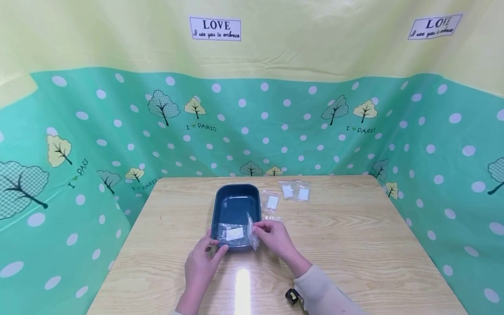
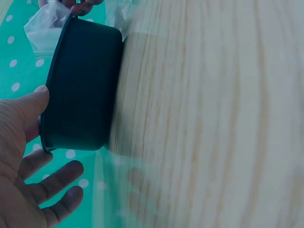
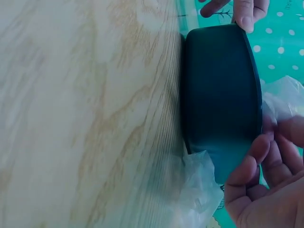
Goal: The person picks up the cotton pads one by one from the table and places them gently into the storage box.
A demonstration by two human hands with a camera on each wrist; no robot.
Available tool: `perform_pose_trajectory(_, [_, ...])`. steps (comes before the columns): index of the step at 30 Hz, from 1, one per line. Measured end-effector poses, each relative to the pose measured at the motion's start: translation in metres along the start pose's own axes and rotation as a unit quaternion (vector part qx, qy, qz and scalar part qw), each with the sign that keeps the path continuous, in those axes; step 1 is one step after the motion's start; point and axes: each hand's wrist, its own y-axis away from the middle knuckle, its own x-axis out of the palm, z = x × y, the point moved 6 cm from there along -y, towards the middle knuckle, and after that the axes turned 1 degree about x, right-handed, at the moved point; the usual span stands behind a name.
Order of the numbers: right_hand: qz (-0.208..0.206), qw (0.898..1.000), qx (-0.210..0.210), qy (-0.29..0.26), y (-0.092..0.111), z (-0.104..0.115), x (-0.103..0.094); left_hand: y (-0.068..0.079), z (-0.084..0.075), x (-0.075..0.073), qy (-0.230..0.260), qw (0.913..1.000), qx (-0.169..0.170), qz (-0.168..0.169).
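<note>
A dark blue plastic bin (image 1: 238, 206) stands upright on the wooden table. My left hand (image 1: 201, 262) holds its near left corner, thumb (image 2: 40, 97) and index finger at the rim, the other fingers spread apart. Over the bin's right rim, my right hand (image 1: 277, 238) pinches a clear zip bag (image 1: 251, 234) between thumb and fingertips; its contents cannot be made out. Inside the bin, at the near end, lies a clear bag with a white label (image 1: 235, 233). In the right wrist view the bin's outer wall (image 3: 221, 85) hides its inside.
Right of the bin lies a labelled clear bag (image 1: 271, 202), with another clear bag (image 1: 272, 218) partly hidden behind my right hand. Two more labelled bags (image 1: 295, 191) lie near the table's back edge. A small black object (image 1: 292, 296) is beside the right sleeve. Polka-dot cloth surrounds the table.
</note>
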Motion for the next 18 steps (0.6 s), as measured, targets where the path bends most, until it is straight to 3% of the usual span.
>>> perform_pose_trajectory(4, [-0.012, 1.0, 0.0, -0.008, 0.0001, 0.0013, 0.0001, -0.0001, 0.0011, 0.0001, -0.001, 1.0, -0.002, 0.0])
perform_pose_trajectory(18, [0.029, 0.999, -0.019, 0.003, 0.0013, 0.0024, 0.0035, 0.0004, -0.0003, -0.0003, 0.004, 1.0, 0.001, 0.005])
